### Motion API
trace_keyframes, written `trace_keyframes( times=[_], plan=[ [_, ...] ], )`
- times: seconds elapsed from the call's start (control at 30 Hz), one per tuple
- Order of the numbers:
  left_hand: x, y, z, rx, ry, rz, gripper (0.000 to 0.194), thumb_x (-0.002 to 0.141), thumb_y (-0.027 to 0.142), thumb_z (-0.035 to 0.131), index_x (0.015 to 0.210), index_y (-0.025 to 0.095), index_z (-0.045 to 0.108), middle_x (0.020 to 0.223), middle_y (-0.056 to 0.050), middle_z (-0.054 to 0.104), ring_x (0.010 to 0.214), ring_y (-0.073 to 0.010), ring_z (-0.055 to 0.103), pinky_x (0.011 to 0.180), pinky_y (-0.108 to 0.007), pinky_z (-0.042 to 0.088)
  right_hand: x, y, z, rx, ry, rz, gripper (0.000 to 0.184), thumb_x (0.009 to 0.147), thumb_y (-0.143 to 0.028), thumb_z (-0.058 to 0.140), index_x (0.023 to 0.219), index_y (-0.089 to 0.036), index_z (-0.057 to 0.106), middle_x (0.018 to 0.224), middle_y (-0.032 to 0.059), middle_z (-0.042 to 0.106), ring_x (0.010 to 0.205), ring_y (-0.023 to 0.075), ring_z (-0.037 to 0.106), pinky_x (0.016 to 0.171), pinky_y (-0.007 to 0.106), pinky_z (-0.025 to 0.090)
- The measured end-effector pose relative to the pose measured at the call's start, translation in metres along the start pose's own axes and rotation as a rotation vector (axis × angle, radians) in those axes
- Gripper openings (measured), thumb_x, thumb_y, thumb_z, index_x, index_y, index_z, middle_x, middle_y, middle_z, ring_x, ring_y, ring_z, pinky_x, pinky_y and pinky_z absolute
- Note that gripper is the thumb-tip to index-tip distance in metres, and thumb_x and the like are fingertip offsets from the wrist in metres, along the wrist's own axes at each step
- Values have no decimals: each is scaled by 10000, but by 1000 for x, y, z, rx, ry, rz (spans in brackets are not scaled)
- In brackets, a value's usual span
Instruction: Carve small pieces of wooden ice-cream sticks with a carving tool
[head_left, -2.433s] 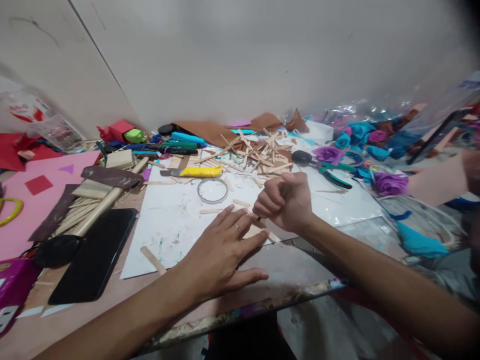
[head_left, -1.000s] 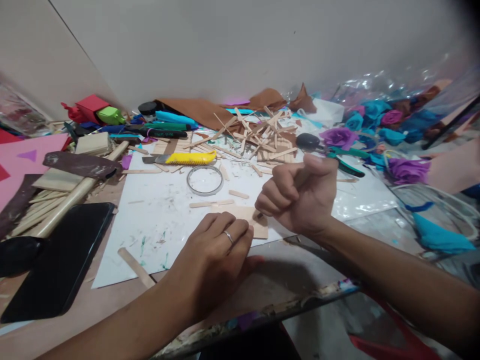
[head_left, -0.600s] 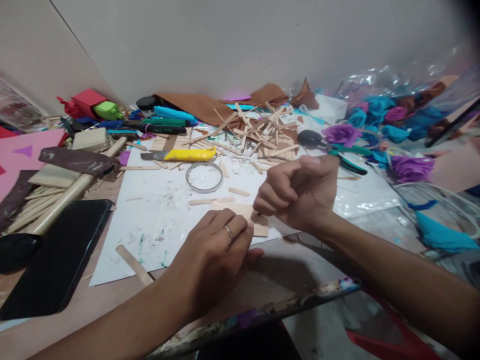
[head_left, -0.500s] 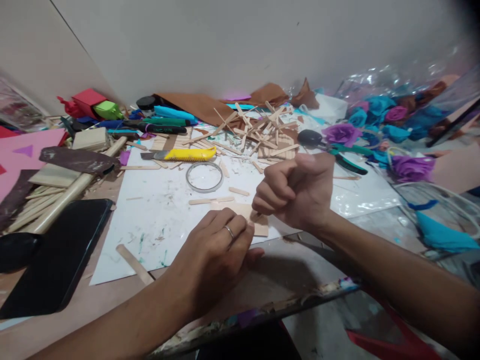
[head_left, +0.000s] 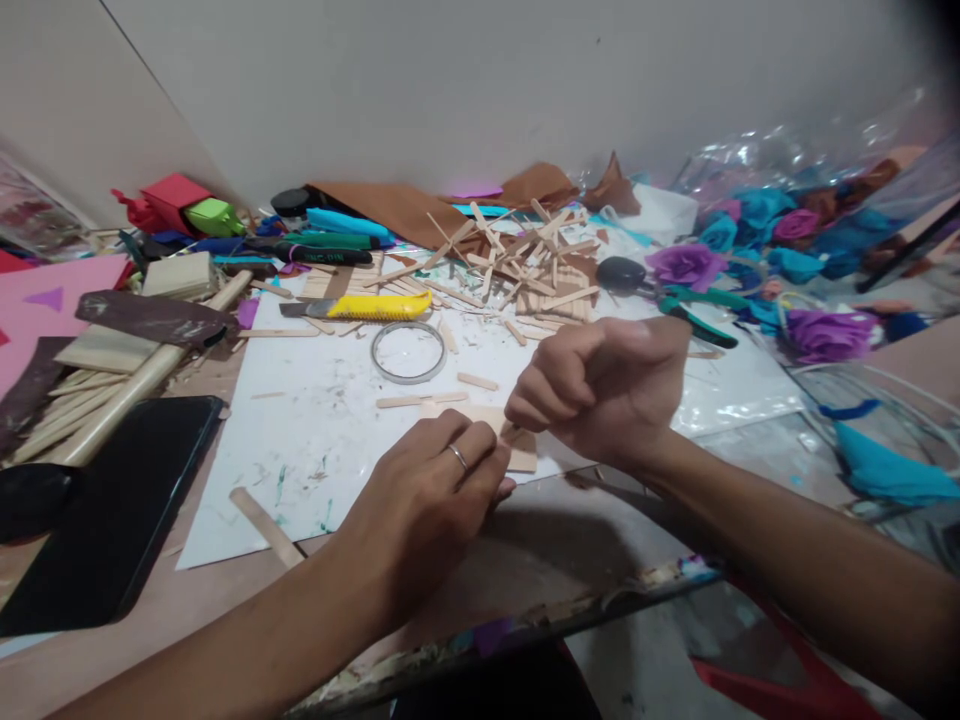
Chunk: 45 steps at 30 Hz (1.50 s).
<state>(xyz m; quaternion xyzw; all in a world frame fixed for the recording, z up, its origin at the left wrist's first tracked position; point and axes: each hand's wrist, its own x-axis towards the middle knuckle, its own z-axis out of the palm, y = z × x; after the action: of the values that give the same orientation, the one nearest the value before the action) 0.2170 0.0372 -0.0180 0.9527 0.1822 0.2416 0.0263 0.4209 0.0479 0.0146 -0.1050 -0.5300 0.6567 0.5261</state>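
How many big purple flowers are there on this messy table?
2. One purple flower lies beyond the right hand, next to the green-handled tool; the other purple flower is farther right. More may be hidden in the colourful pile behind them.

Slim silver-toned ring (head_left: 457, 457) on the left hand (head_left: 424, 490), sleeveless left forearm (head_left: 247, 630) at eight o'clock, sleeveless right forearm (head_left: 802, 545) at four

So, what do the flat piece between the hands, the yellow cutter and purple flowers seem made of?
Flat piece: probably wood, matt, pale tan. Cutter: likely plastic handle, ridged, bright yellow; blade apparently metal, grey. Purple flowers: perhaps paper or felt, matt, ruffled.
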Motion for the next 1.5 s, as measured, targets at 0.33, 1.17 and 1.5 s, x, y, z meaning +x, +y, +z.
trace_keyframes(
  times=[0.33, 1.17, 1.5],
  plan=[
    [-2, 0, 1, -8, -24, -5, 143, 1016, 183, 627, 1091, 112, 727, 1080, -78, 733, 986, -286, 613, 817, -440, 566, -4, -1, 7, -84, -31, -34, 520, 950, -435, 561, 531, -223, 337, 470, -70, 222, 426, 89, 187, 460, 297, 192],
    [0, -2, 1, -11, -4, -2, 121, 1017, 221, 641, 1008, 139, 729, 1039, -84, 747, 974, -260, 630, 837, -427, 554, -10, 8, -2, -170, -73, -108, 499, 975, -461, 452, 556, -240, 297, 495, -71, 208, 430, 97, 178, 461, 294, 224],
    [-5, -5, -4, -31, 18, 34, 245, 1012, 282, 679, 1187, 113, 705, 1160, -100, 751, 1049, -281, 650, 888, -460, 551, 0, -9, -6, -67, 143, -111, 662, 969, -683, 421, 501, -225, 322, 413, -78, 187, 362, 83, 150, 399, 256, 250]
  ],
)
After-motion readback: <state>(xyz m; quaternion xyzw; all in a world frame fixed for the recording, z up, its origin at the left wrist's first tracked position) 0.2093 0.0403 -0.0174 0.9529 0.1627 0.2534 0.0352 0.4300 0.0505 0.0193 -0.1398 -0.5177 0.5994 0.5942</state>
